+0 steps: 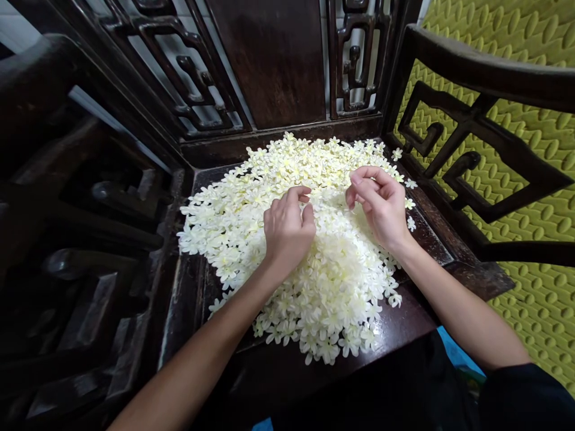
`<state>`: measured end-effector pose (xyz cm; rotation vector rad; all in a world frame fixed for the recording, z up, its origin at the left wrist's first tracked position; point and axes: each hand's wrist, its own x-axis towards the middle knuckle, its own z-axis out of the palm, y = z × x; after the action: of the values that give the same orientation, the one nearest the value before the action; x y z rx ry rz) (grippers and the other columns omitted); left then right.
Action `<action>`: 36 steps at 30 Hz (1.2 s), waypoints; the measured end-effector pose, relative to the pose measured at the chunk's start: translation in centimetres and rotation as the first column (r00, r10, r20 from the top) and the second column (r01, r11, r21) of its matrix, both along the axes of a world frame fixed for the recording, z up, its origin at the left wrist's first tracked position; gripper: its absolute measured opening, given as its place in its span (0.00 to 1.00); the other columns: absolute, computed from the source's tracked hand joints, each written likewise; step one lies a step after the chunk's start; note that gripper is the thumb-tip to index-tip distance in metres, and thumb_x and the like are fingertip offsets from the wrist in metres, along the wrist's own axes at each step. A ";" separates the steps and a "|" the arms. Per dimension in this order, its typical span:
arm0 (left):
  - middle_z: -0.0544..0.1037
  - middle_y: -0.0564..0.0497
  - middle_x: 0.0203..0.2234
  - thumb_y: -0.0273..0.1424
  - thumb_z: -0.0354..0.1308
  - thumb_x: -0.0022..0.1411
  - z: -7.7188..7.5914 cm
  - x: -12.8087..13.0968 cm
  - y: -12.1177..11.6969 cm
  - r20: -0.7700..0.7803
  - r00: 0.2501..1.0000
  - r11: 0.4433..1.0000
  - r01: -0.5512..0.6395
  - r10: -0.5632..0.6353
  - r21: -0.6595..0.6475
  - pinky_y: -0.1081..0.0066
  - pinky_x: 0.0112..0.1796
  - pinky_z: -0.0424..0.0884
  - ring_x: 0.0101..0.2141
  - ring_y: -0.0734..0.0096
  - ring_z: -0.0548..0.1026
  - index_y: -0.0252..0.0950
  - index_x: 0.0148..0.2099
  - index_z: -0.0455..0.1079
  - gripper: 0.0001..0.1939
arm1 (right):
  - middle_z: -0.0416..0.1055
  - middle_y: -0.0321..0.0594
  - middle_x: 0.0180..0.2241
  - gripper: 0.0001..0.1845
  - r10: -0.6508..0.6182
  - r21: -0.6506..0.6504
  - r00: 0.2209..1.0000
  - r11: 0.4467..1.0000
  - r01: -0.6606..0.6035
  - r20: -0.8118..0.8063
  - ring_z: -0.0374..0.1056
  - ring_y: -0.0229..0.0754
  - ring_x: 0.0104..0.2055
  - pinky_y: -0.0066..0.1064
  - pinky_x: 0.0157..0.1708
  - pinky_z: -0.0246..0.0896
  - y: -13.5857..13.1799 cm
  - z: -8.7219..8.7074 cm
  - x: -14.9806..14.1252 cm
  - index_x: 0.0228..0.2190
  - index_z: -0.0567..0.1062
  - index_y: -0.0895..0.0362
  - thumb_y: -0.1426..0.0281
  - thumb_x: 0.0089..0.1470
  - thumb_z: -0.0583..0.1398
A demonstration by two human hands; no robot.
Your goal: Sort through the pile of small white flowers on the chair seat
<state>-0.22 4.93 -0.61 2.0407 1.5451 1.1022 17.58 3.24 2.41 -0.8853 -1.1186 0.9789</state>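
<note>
A broad heap of small white artificial flowers (233,239), yellowish toward the centre, covers the dark wooden chair seat (406,317). Over the middle of the heap is my left hand (290,230), back of the hand up, with its fingers curled toward the thumb. Whatever sits between those fingers is hidden. Just right of it, a blurred raised bunch of white flowers (336,266) stands out from the rest; whether my hand touches it I cannot make out. My right hand (380,203) is held above the right part of the heap, thumb and forefinger pinched together, anything between them too small to see.
A dark carved wooden backrest (274,66) rises behind the heap. Carved armrests flank the seat, one at left (112,257) and one at right (489,143). Several loose flowers lie along the right edge. Beyond the right armrest is a yellow-green textured cover (534,299).
</note>
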 end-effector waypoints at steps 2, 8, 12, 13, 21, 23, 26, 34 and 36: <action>0.79 0.43 0.49 0.32 0.54 0.66 0.1 0.0 -0.2 -0.067 0.998 1.000 -0.020 0.020 -0.002 0.43 0.52 0.63 0.51 0.43 0.71 0.42 0.54 0.71 0.15 | 0.72 0.35 0.27 0.07 -0.132 0.018 0.984 0.991 0.131 0.117 0.68 0.36 0.28 0.31 0.31 0.67 0.3 0.0 0.5 0.34 0.75 0.54 0.64 0.60 0.65; 0.72 0.39 0.62 0.35 0.53 0.67 -0.1 0.3 -0.6 -0.256 0.966 0.997 0.011 -0.031 -0.079 0.36 0.59 0.55 0.62 0.37 0.61 0.38 0.53 0.75 0.17 | 0.79 0.49 0.43 0.08 -0.179 0.011 0.640 0.966 0.257 0.747 0.72 0.43 0.36 0.40 0.38 0.71 1.6 -2.1 2.2 0.40 0.79 0.61 0.72 0.59 0.62; 0.76 0.42 0.58 0.34 0.51 0.68 -0.3 0.4 -0.7 -0.253 0.966 0.998 0.037 -0.047 -0.046 0.38 0.58 0.57 0.57 0.40 0.67 0.38 0.52 0.76 0.16 | 0.78 0.54 0.51 0.18 -0.076 0.016 0.542 0.993 0.116 0.837 0.75 0.51 0.47 0.47 0.49 0.72 1.9 -3.8 2.3 0.51 0.78 0.61 0.75 0.59 0.61; 0.78 0.42 0.57 0.34 0.51 0.68 -0.3 0.4 -0.7 -0.256 0.965 0.998 0.043 -0.052 -0.039 0.38 0.57 0.58 0.55 0.40 0.68 0.39 0.52 0.76 0.16 | 0.78 0.54 0.51 0.18 -0.072 0.021 0.525 0.995 0.102 0.848 0.75 0.51 0.47 0.46 0.49 0.72 1.9 -3.9 2.2 0.50 0.79 0.62 0.76 0.58 0.61; 0.74 0.37 0.53 0.36 0.50 0.67 -0.1 0.3 -0.6 -0.270 0.960 0.995 0.054 -0.074 -0.081 0.42 0.56 0.65 0.56 0.41 0.68 0.36 0.56 0.74 0.20 | 0.80 0.47 0.39 0.11 -0.104 0.044 0.492 0.990 0.132 0.864 0.73 0.44 0.36 0.36 0.37 0.68 1.7 -3.4 2.2 0.41 0.81 0.62 0.78 0.56 0.61; 0.68 0.34 0.60 0.39 0.52 0.67 -0.3 0.3 -0.6 -0.293 0.955 0.998 0.031 -0.044 -0.051 0.38 0.60 0.60 0.62 0.36 0.62 0.35 0.57 0.72 0.21 | 0.79 0.46 0.38 0.10 -0.112 0.050 0.493 0.989 0.137 0.863 0.72 0.44 0.35 0.36 0.36 0.66 1.6 -3.4 2.2 0.40 0.81 0.61 0.77 0.56 0.62; 0.62 0.33 0.66 0.41 0.53 0.67 -0.7 0.3 -0.6 -0.339 0.940 0.998 0.020 -0.039 -0.059 0.31 0.64 0.47 0.69 0.30 0.50 0.35 0.57 0.70 0.22 | 0.80 0.47 0.39 0.09 -0.130 0.060 0.497 0.986 0.154 0.858 0.72 0.44 0.36 0.37 0.37 0.66 1.5 -3.2 2.0 0.40 0.81 0.61 0.76 0.57 0.62; 0.70 0.32 0.56 0.41 0.52 0.67 -0.3 0.3 -0.8 -0.388 0.920 0.998 0.040 -0.058 -0.054 0.37 0.59 0.60 0.58 0.35 0.64 0.34 0.48 0.71 0.17 | 0.80 0.47 0.40 0.08 -0.150 0.062 0.531 0.982 0.180 0.834 0.73 0.45 0.37 0.37 0.36 0.67 1.2 -2.7 1.7 0.38 0.80 0.61 0.74 0.59 0.61; 0.71 0.35 0.51 0.39 0.52 0.67 -0.3 0.3 -0.8 -0.375 0.925 0.998 0.046 -0.060 -0.047 0.39 0.58 0.63 0.54 0.38 0.66 0.35 0.46 0.71 0.14 | 0.80 0.47 0.40 0.08 -0.160 0.068 0.534 0.980 0.188 0.830 0.73 0.45 0.37 0.38 0.37 0.67 1.2 -2.7 1.7 0.38 0.80 0.61 0.75 0.59 0.60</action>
<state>0.08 4.14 -0.92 2.3552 1.6533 0.6794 19.24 4.42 -0.24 -1.5457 -1.7736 0.3480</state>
